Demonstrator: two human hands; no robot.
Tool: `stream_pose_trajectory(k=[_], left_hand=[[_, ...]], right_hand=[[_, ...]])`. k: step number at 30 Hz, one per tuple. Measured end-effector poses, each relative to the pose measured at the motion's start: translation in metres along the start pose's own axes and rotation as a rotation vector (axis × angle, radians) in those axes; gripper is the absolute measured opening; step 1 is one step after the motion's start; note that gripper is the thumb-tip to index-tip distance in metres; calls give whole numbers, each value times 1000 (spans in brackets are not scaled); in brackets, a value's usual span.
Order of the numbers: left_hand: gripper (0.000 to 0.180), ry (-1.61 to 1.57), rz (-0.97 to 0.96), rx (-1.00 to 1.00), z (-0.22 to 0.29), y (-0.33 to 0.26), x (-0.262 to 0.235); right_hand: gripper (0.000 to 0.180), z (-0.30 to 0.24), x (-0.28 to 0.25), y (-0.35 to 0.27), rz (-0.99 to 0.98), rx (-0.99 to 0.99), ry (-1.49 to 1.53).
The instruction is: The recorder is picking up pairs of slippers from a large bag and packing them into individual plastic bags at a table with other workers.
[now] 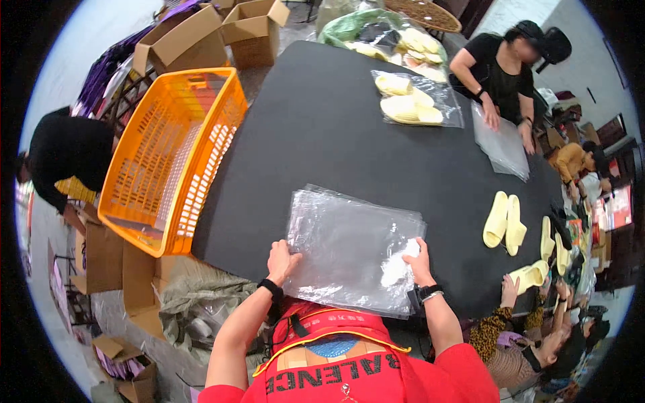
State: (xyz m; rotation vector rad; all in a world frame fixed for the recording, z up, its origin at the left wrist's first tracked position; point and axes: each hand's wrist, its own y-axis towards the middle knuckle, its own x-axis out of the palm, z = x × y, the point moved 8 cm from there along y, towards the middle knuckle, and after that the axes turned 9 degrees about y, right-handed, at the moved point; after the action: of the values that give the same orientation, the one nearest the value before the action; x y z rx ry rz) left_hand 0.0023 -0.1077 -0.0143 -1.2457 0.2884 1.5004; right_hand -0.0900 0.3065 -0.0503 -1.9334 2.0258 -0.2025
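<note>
A stack of clear plastic bags (pixel 349 248) lies on the black table (pixel 322 141) in front of me. My left hand (pixel 282 258) rests on the stack's left edge, fingers bent on the plastic. My right hand (pixel 418 262) presses on the stack's right side, where the top bag is crumpled white under the fingers. Both wrists wear dark bands.
An orange slotted crate (pixel 175 154) stands at the table's left edge. Bagged pale yellow slippers (pixel 410 101) lie far across, loose yellow slippers (pixel 504 221) at the right. A person in black (pixel 500 67) handles clear bags opposite; another person's hand (pixel 509 292) holds a slipper at right. Cardboard boxes (pixel 201 37) surround.
</note>
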Motion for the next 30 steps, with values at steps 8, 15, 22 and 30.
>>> stream_pose_trajectory(k=[8, 15, 22, 30], left_hand=[[63, -381, -129, -4, -2, 10, 4], [77, -433, -132, 52, 7, 6, -1], [83, -490, 4, 137, -22, 22, -18], [75, 361, 445, 575, 44, -18, -54]], right_hand=[[71, 2, 2, 7, 2, 61, 104], [71, -13, 8, -5, -5, 10, 109], [69, 7, 33, 1, -51, 5, 171], [70, -3, 36, 10, -49, 10, 144]])
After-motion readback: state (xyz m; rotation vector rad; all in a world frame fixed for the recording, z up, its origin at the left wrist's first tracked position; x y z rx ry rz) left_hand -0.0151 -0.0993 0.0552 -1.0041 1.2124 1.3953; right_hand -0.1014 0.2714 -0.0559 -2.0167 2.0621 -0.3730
